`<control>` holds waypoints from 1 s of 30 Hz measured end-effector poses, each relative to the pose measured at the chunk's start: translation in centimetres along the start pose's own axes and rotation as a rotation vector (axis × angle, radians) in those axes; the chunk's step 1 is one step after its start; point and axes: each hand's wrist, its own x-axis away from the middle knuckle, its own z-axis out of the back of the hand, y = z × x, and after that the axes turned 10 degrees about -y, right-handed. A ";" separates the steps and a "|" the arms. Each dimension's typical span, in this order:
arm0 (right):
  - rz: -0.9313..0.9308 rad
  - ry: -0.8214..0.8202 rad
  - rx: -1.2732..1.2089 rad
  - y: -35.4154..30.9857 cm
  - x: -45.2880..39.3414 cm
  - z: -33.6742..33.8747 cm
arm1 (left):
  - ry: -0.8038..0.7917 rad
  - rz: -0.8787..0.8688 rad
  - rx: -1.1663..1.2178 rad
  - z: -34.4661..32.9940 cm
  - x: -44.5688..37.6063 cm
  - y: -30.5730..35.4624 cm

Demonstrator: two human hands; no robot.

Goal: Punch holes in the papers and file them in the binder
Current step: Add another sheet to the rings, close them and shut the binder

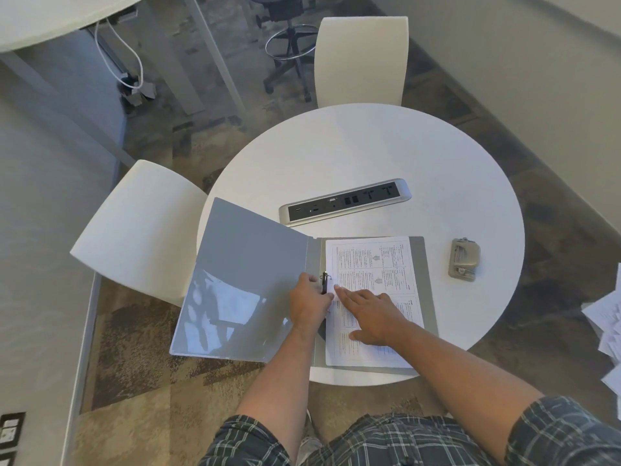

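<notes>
A grey binder (248, 280) lies open on the round white table (369, 156), its left cover hanging past the table's edge. Printed papers (373, 264) lie on its right half, next to the black ring clip (324, 282) at the spine. My left hand (309, 302) rests at the spine with its fingers curled against the ring clip. My right hand (373, 314) lies flat on the papers, fingers spread and pointing toward the rings. A grey hole punch (464, 259) sits on the table to the right of the binder, apart from both hands.
A silver power socket strip (344, 201) is set into the table behind the binder. Two white chairs (361, 62) (141, 230) stand at the far side and the left. Loose papers (608, 324) lie at the right edge of view.
</notes>
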 end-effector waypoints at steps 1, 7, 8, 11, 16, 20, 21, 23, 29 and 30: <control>0.000 0.006 -0.012 0.0 0.0 0.0 | -0.016 -0.007 0.002 0.0 0.1 0.0; -0.002 0.032 0.011 0.1 -0.1 -0.3 | -0.088 -0.065 0.095 0.0 0.4 -0.9; -0.004 0.032 0.019 0.0 -0.2 -0.3 | -0.106 -0.062 0.112 0.1 0.3 -1.1; -0.010 0.029 0.034 -0.1 -0.2 -0.3 | -0.137 -0.037 0.102 0.3 0.0 -1.7; -0.019 0.008 0.075 -0.1 -0.5 -0.1 | -0.119 -0.034 0.062 0.0 0.3 -2.4; -0.052 0.011 0.010 -0.7 -0.7 0.7 | -0.081 -0.016 0.061 0.0 0.6 -3.1; -0.061 0.019 0.008 -0.9 -0.8 1.0 | -0.072 -0.013 0.070 0.1 0.6 -3.3; -0.074 0.034 0.052 -1.5 -0.9 1.3 | -0.057 -0.004 0.095 0.2 0.6 -3.6; -0.114 0.117 0.207 -3.5 -1.6 0.9 | -0.042 0.053 0.168 0.0 1.0 -4.4; -0.108 0.122 0.225 -3.6 -1.7 0.9 | -0.037 0.057 0.175 0.0 1.0 -4.4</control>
